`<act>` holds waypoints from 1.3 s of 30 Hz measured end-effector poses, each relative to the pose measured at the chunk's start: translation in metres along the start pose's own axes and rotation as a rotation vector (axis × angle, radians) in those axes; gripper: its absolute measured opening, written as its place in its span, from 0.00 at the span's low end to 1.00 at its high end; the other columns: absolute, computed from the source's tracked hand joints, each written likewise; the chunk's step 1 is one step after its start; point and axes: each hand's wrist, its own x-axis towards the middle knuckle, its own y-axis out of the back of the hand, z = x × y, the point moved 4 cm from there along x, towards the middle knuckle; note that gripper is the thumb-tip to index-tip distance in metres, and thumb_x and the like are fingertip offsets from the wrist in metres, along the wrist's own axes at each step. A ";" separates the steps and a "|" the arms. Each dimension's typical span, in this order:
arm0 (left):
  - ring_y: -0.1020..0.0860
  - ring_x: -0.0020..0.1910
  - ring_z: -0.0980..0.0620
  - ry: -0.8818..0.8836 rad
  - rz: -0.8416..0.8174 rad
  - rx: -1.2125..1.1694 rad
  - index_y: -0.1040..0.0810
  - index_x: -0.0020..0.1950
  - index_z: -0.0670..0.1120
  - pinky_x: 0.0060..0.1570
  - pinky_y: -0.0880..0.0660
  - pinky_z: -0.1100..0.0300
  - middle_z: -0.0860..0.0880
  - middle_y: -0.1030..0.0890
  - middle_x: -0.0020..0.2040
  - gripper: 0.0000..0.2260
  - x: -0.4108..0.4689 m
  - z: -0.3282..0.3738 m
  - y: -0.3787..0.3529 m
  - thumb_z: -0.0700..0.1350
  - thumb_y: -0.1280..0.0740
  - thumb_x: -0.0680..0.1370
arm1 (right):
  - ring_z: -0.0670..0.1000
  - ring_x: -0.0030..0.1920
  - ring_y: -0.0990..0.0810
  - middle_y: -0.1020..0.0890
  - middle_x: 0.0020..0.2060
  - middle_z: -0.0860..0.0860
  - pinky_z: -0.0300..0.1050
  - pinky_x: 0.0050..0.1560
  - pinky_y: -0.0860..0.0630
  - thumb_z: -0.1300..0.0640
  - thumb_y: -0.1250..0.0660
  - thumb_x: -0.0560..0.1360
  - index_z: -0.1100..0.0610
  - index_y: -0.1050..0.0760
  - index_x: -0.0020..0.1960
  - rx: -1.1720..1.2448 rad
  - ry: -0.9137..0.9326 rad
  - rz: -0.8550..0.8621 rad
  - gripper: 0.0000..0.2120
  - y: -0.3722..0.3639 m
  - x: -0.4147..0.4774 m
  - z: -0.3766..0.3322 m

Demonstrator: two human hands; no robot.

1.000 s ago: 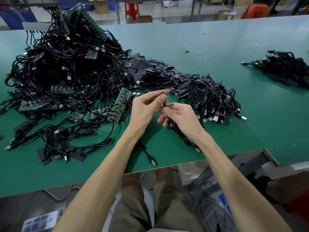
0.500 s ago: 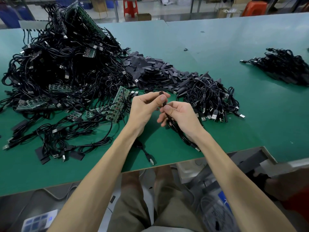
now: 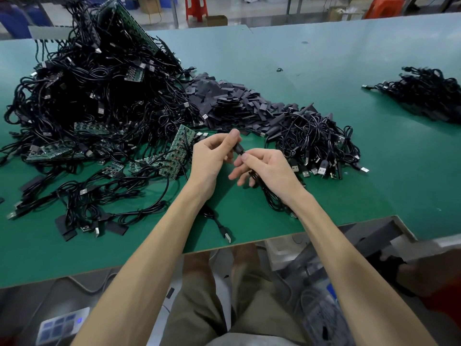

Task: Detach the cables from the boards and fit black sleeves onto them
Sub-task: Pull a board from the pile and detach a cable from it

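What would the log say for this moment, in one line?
step: fitting sleeve | left hand: pinches black sleeve | right hand: holds cable | place: over green table | sleeve pile: behind hands

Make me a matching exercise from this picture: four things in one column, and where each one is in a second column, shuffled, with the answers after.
Things
1. heap of flat black sleeves
2. thin black cable
3. small separate bundle of black cables
4. red plastic stool

Places
A. on the floor beyond the green table
B. far right of the table
C. pinched between the left hand and the right hand
D. centre of the table, beyond the hands

Pairs: 1-D, 2-C, 3-B, 4-A
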 end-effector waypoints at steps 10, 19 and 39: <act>0.27 0.34 0.50 0.115 -0.325 -0.242 0.16 0.54 0.42 0.37 0.23 0.57 0.46 0.24 0.35 0.13 -0.003 0.000 -0.011 0.51 0.30 0.77 | 0.55 0.30 0.18 0.15 0.34 0.59 0.41 0.32 0.29 0.62 0.45 0.85 0.61 0.26 0.44 0.077 0.007 -0.008 0.14 0.004 -0.003 -0.007; 0.27 0.33 0.51 0.118 -0.309 -0.203 0.13 0.50 0.46 0.37 0.24 0.59 0.49 0.23 0.34 0.14 -0.001 -0.003 -0.008 0.54 0.25 0.71 | 0.54 0.29 0.18 0.15 0.33 0.58 0.42 0.31 0.29 0.63 0.43 0.85 0.60 0.24 0.41 0.086 0.026 0.032 0.16 0.003 -0.005 -0.010; 0.25 0.34 0.49 0.191 -0.352 -0.203 0.17 0.53 0.41 0.36 0.23 0.55 0.47 0.22 0.36 0.18 -0.002 -0.007 -0.009 0.55 0.28 0.75 | 0.53 0.29 0.16 0.15 0.33 0.55 0.40 0.28 0.30 0.64 0.41 0.83 0.62 0.23 0.39 0.062 0.010 0.075 0.16 0.005 -0.001 -0.004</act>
